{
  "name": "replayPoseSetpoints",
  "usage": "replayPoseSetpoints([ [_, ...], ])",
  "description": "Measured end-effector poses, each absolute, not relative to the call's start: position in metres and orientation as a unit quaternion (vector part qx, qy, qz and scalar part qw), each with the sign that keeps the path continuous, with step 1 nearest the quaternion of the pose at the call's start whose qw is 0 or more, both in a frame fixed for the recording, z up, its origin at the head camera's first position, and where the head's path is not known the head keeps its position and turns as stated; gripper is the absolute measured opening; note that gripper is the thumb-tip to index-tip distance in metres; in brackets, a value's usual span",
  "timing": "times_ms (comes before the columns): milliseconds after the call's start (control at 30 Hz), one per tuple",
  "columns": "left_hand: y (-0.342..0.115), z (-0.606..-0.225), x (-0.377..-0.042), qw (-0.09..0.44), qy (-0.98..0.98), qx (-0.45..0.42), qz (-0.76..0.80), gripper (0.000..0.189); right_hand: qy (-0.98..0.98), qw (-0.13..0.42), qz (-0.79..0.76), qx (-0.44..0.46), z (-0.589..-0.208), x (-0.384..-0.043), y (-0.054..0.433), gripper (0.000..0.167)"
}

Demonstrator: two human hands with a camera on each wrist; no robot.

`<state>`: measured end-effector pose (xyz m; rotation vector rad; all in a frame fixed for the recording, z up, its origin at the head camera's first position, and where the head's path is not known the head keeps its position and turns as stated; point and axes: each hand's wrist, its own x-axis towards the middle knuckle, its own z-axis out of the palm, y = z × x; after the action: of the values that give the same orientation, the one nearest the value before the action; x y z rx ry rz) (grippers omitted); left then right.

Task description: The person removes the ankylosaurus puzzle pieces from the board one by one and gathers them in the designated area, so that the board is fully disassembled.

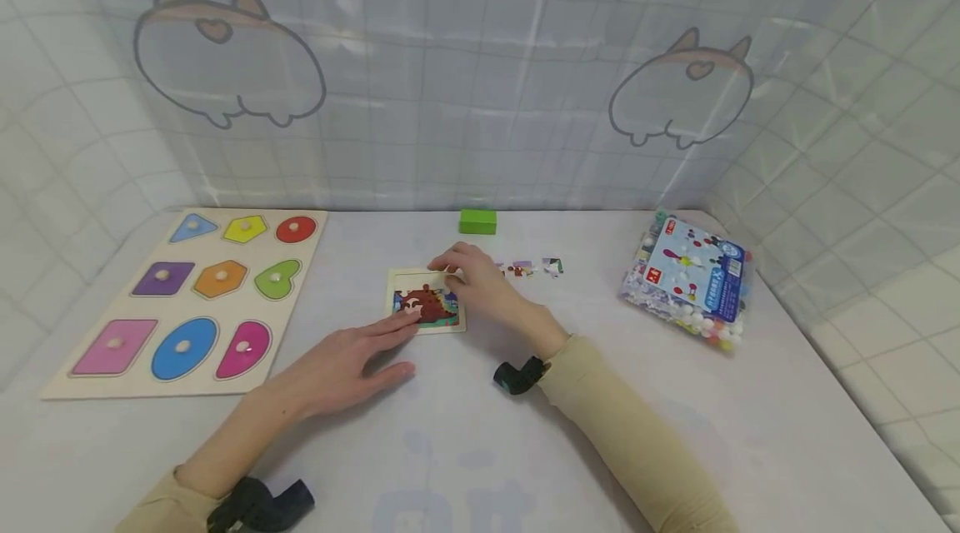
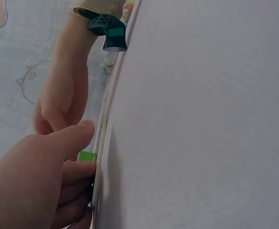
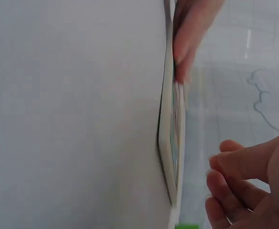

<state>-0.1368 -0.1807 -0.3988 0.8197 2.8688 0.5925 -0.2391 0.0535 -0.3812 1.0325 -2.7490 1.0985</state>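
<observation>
A small wooden jigsaw puzzle board [image 1: 395, 290] lies flat at the middle of the table, with a red-brown spiny animal picture [image 1: 429, 305] in it. My left hand [image 1: 348, 362] rests its straight fingertips on the picture's lower left. Over the board's upper right hovers my right hand [image 1: 487, 287], its fingers bent and the thumb near the index finger. In the right wrist view those fingertips [image 3: 218, 164] sit close together above the board; whether a piece is between them cannot be seen. Loose puzzle pieces [image 1: 552, 267] lie right of the board, some partly behind my right hand.
Behind the board stands a green block [image 1: 477, 222]. A shape board [image 1: 247, 266] with knobbed pieces covers the left side. On the right lies a clear pack [image 1: 686, 279] of colourful small parts. Tiled-pattern curtains [image 1: 465, 83] rise along the table's back and sides.
</observation>
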Motion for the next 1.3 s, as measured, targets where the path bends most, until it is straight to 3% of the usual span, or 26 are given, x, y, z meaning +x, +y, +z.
replayPoseSetpoints([
  [300,-0.181,-0.399,-0.138,0.050,0.937,0.284,0.200,0.064,-0.873,-0.064,0.352,0.332,-0.395,-0.241,0.020,0.026],
  [1300,-0.183,-0.399,-0.138,0.045,0.940,0.274,0.197,0.066,-0.872,-0.054,0.319,0.368,-0.402,-0.239,0.016,0.030],
])
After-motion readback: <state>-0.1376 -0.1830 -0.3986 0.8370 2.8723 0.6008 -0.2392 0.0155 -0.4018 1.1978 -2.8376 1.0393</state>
